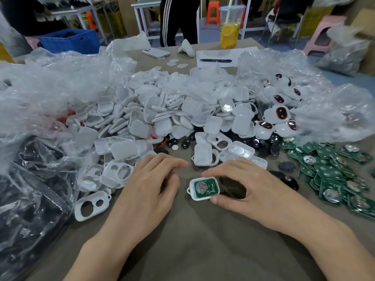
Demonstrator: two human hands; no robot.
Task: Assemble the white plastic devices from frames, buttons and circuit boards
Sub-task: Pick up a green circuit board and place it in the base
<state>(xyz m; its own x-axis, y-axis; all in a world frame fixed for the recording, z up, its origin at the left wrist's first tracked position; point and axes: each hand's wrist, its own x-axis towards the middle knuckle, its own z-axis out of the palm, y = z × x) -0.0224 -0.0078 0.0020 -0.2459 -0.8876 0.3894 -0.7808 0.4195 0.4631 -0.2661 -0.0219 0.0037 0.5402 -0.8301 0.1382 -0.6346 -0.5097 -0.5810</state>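
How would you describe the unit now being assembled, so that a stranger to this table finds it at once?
In front of the big heap of white shells, look at the bare table between left hand and right hand. The right hand pinches a white frame there. Unlike the empty frames nearby, it has a green circuit board seated inside.

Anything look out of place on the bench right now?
Only the cup of yellow drink, standing on the table's far edge beside the paper, an odd neighbour for circuit boards. The frame in the right hand looks intact.
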